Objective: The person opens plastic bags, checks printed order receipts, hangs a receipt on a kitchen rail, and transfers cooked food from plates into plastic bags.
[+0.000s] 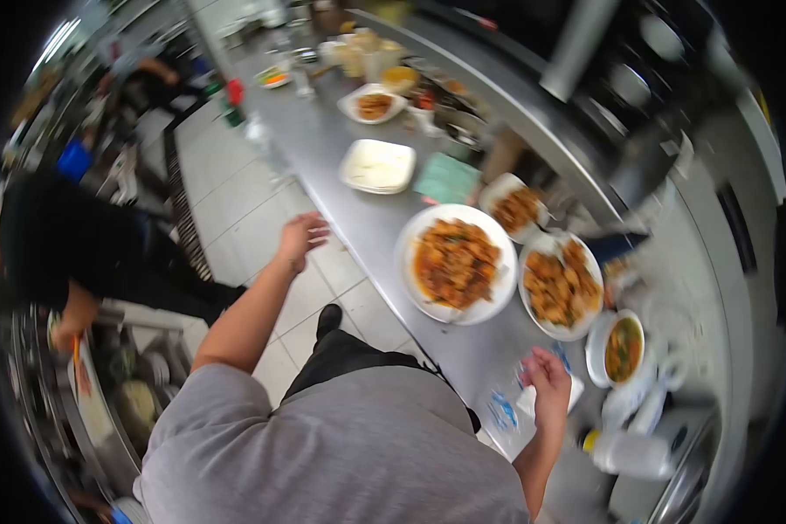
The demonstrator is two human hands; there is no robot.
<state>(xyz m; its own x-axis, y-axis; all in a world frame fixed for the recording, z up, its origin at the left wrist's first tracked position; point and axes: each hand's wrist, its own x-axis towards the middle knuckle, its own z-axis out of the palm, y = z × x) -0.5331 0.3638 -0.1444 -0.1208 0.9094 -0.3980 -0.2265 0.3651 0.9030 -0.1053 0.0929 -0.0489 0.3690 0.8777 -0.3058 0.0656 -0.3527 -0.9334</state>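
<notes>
My left hand [304, 237] is over the floor beside the counter edge, fingers loosely stretched and holding nothing. My right hand [548, 375] hovers at the near end of the counter, its fingers loosely bent and apart, with no held thing visible. Under its wrist lies a white napkin or paper [575, 395], beside a clear plastic wrapper with blue print [502, 410]. Between my hands is a large white plate [408, 293] of saucy orange-brown food [458, 262]. To its right, an oval white plate [585, 332] carries fried-looking pieces [561, 286].
Along the steel counter [323, 157] are stacked white dishes [377, 164], a green cloth [446, 178], smaller plated food [515, 210] and a soup bowl [623, 348]. A white bottle [629, 454] lies near right. Overhead runs a shelf [498, 96]. At left, a person in black [70, 236] stands close.
</notes>
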